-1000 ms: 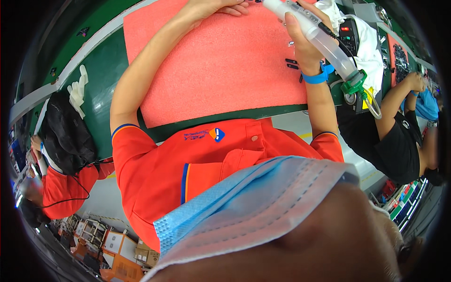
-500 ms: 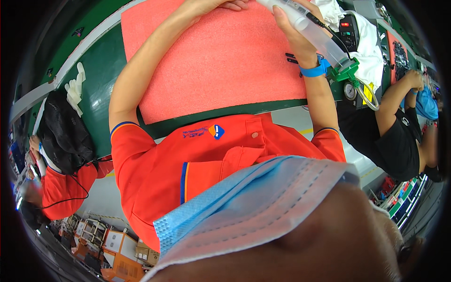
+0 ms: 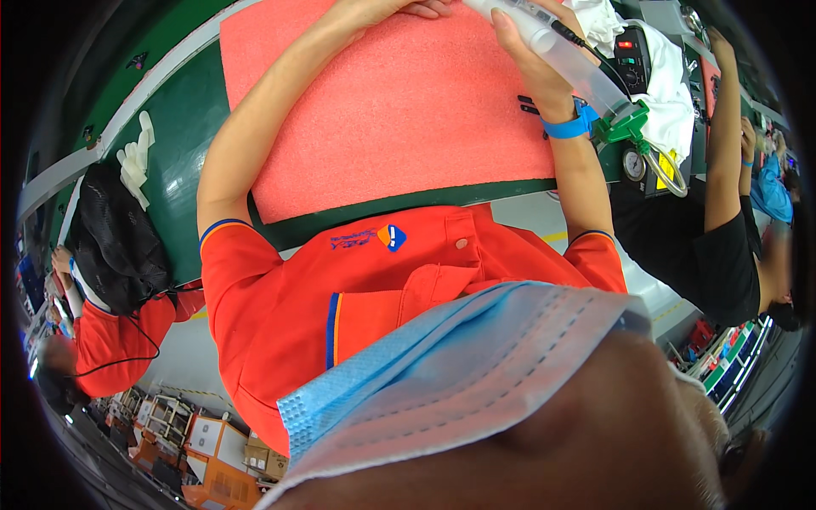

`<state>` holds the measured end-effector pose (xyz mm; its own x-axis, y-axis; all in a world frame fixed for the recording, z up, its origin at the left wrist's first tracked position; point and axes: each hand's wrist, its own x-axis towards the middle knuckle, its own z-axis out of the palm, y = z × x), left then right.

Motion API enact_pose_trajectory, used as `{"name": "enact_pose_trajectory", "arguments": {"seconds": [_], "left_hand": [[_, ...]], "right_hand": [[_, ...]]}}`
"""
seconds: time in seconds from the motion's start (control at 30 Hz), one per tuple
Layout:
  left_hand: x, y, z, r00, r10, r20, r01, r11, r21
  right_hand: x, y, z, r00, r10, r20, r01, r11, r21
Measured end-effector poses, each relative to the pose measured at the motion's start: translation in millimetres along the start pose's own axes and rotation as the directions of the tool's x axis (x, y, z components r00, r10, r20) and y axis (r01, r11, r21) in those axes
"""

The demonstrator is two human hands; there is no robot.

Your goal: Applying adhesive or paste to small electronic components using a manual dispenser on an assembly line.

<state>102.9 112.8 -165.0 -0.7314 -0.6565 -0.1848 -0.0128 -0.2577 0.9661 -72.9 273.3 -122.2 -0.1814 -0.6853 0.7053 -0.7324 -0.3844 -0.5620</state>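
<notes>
My right hand is closed round a translucent dispensing syringe, held slantwise over the pink foam mat. A green adapter caps the syringe's rear end, and a clear air hose loops from it. A black cable runs along the barrel. The syringe's front end is cut off by the upper edge. My left hand rests at the mat's far side, partly out of view. Its visible fingers are bent and pressed together; what they hold, if anything, is hidden.
Right of the mat stand a black control box with a lit red switch, white cloths and a pressure gauge. White gloves and a black bag lie left. Co-workers sit on both sides; one arm reaches forward at right.
The co-worker at right has stretched an arm forward toward the far bench. My hands and the syringe have barely moved.
</notes>
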Motion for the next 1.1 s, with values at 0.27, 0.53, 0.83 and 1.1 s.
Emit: {"name": "enact_pose_trajectory", "arguments": {"seconds": [0.27,0.53,0.83,1.1], "left_hand": [[1.7,-1.4,0.8,1.000,-0.003,-0.010,0.003,1.000,-0.010],[2.5,-4.0,0.6,1.000,0.006,-0.004,-0.006,1.000,-0.003],[4.1,-9.0,-0.7,1.000,0.027,0.007,-0.027,1.000,-0.013],[3.4,-7.4,-1.6,1.000,0.023,0.011,-0.022,0.999,-0.024]], "right_hand": [[-3.8,1.0,0.7,0.999,0.037,-0.001,-0.037,0.999,0.006],[-4.7,1.4,-2.5,0.991,0.130,0.028,-0.132,0.987,0.086],[-2.8,9.4,-4.4,0.995,0.094,0.016,-0.095,0.990,0.103],[-1.2,3.5,-6.0,0.988,0.148,0.042,-0.151,0.986,0.073]]}}
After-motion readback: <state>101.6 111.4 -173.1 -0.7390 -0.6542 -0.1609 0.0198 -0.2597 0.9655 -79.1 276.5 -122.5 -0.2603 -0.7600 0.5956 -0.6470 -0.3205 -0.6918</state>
